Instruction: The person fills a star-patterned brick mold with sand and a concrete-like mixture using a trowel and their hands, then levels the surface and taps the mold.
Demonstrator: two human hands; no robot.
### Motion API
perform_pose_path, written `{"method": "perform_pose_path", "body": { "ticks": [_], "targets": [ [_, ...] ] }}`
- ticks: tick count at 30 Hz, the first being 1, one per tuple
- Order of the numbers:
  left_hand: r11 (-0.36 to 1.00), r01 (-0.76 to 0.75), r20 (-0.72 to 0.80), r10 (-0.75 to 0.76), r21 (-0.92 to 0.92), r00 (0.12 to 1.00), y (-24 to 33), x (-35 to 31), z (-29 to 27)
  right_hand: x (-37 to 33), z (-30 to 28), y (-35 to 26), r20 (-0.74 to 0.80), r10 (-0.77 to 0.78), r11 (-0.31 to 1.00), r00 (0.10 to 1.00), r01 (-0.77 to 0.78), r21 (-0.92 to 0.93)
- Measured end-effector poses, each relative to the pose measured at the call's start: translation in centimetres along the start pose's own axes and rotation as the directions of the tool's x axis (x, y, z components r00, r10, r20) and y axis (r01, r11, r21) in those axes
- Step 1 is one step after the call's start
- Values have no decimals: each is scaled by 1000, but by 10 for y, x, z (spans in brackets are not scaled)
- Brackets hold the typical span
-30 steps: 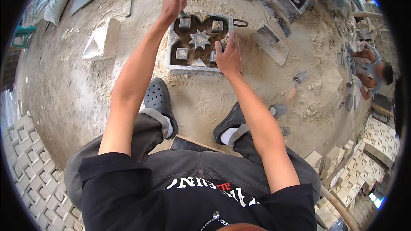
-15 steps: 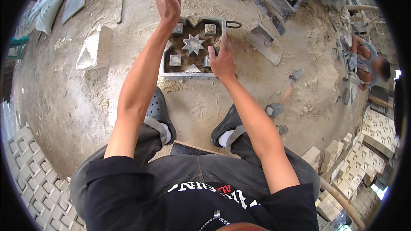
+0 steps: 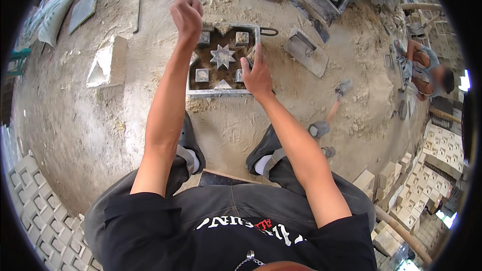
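Observation:
A square metal mould (image 3: 228, 92) lies on the dusty ground before me, with an eight-pointed star block (image 3: 222, 56) at its centre. Smaller square blocks (image 3: 202, 75) stand around the star, with brown sandy material between them. On the mould's right side, my right hand (image 3: 259, 78) is closed over the rim, its thumb on the inner side and a finger along the edge. My left hand (image 3: 187, 15) is held in a fist above the mould's far left corner, apart from it. Whatever may be inside that fist is hidden. A loop handle (image 3: 269, 31) sticks out from the mould's far right.
A flat trowel-like plate (image 3: 306, 51) lies to the right, and a hammer-like tool (image 3: 343, 88) nearer me. A pale block (image 3: 109, 63) stands at left. Patterned cast blocks (image 3: 45, 216) are stacked lower left and at right (image 3: 424, 190). Another person (image 3: 424, 68) sits far right.
My left fist has come slightly down and nearer the mould's far left corner. The right hand stays on the mould's right rim. The whole view has shifted a little.

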State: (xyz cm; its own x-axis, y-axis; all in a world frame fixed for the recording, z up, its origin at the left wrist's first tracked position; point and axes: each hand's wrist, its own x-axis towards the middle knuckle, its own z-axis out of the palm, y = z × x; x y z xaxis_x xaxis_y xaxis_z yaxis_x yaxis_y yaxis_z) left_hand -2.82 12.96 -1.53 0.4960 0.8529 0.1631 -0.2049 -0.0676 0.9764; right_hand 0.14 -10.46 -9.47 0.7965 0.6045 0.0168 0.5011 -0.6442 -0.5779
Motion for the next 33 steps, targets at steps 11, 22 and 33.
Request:
{"method": "perform_pose_path", "body": {
  "ticks": [11, 22, 33],
  "targets": [
    [998, 30, -25, -32, -59, 999, 3, 10, 5, 3, 1, 3, 15, 21, 1000, 1000, -21, -7],
    [995, 73, -48, -76, -64, 996, -8, 11, 0, 3, 1, -3, 41, 42, 999, 998, -42, -2],
    [996, 76, -54, -79, -54, 995, -25, 12, -1, 0, -4, -10, 89, 82, 996, 993, -85, 26]
  ]
}}
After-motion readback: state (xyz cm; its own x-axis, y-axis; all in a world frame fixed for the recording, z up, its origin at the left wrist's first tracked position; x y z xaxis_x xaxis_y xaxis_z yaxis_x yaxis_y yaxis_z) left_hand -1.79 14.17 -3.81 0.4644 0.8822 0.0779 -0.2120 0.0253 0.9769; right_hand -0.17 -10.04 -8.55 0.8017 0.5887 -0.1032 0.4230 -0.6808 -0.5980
